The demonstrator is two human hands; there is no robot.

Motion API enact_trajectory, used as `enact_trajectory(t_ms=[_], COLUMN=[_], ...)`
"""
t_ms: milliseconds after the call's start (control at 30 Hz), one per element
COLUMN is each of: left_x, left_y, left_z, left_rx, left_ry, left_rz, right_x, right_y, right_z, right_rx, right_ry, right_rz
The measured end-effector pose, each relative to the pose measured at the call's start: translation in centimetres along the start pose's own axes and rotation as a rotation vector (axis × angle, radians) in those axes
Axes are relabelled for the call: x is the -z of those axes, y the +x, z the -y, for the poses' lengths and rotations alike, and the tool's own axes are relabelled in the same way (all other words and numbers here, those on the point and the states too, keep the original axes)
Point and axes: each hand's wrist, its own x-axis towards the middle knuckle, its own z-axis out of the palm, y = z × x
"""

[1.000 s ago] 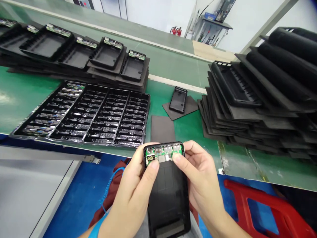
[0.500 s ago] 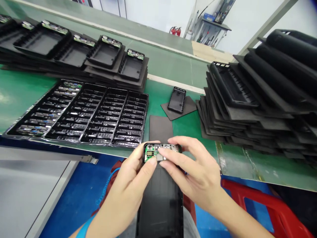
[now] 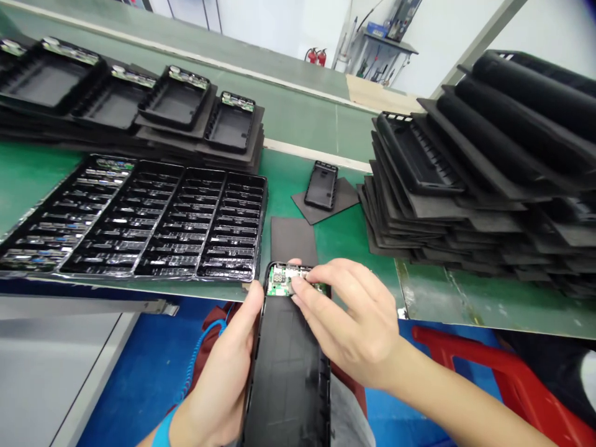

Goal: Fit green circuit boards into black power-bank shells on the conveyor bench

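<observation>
Green bench with tray; left hand around black case, close-fingered right hand partly over circuit board.

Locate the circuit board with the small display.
Head view, just below centre: circuit board in the far end of the black case in the left hand, the right hand over its right part.

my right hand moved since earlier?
Yes, leftward: your right hand now has its fingertips aligned with the middle, not the right edge, of the nearest dark sheet.

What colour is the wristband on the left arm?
Bright blue wristband, clearest in the head view.
</observation>
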Motion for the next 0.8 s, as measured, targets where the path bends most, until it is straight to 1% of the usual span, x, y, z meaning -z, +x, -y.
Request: enact_trajectory(t_ms=[67,167,300,400,500,600,800], left_x=[-0.1,-0.3,-0.6,-0.5,-0.2,-0.1,-0.2], left_y=[0.1,0.1,0.3,0.5,0.7,0.6,0.4], left_z=[0.0,0.1,0.2,0.2,0.1,-0.1,-0.4], left_rx=[0.0,-0.006,-0.117,-0.179,-0.206,-0.217,-0.194], left_ry=[0.007,0.047,0.185,0.31,0.366,0.373,0.324], left_rz=[-0.027,-0.073,-0.1,-0.14,-0.187,-0.176,-0.127], right_x=[0.0,0.1,0.1,0.3,0.5,0.8,1.1], right_y=[0.0,0.2,0.7,1.0,1.1,1.2,1.4], right_z=[-0.1,0.0,0.2,0.1,-0.2,-0.4,-0.4], right_rx=[0.011,-0.035,-0.154,-0.216,-0.227,-0.209,-0.202], right_ry=[0.024,0.074,0.122,0.165,0.223,0.245,0.266], right_rz=[0.028,0.069,0.119,0.211,0.325,0.389,0.414])
